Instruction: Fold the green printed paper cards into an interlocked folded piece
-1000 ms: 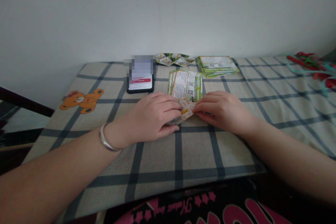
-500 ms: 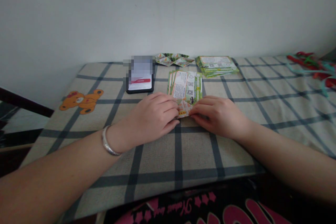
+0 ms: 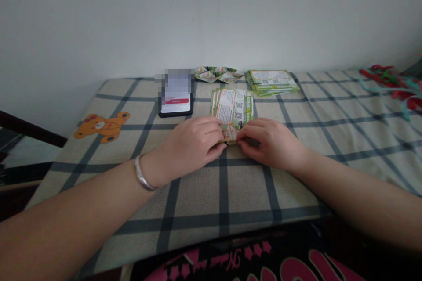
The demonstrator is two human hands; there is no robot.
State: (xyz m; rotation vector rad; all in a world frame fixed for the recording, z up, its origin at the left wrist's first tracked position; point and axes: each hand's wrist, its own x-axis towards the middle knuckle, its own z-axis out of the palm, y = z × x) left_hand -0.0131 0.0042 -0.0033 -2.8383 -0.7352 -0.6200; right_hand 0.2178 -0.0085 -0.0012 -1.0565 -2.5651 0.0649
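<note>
Both of my hands meet over a small orange-and-white paper flyer (image 3: 229, 134) on the checked cloth. My left hand (image 3: 191, 145), with a silver bangle on its wrist, pinches the flyer's left side. My right hand (image 3: 272, 142) pinches its right side, fingertips almost touching the left ones. Most of the flyer is hidden under my fingers. Just beyond it lies a small stack of green-and-white flyers (image 3: 232, 106).
A black phone (image 3: 176, 96) with a lit screen lies at the back left of the flyers. Folded paper pieces (image 3: 217, 74) and another flyer stack (image 3: 271, 81) sit near the wall. Red and teal ribbons (image 3: 395, 85) lie far right. A bear print (image 3: 100, 126) marks the cloth.
My hands have drawn closer together and slid slightly away from me. The flyer between them now shows far less of its surface, folded smaller under my fingertips.
</note>
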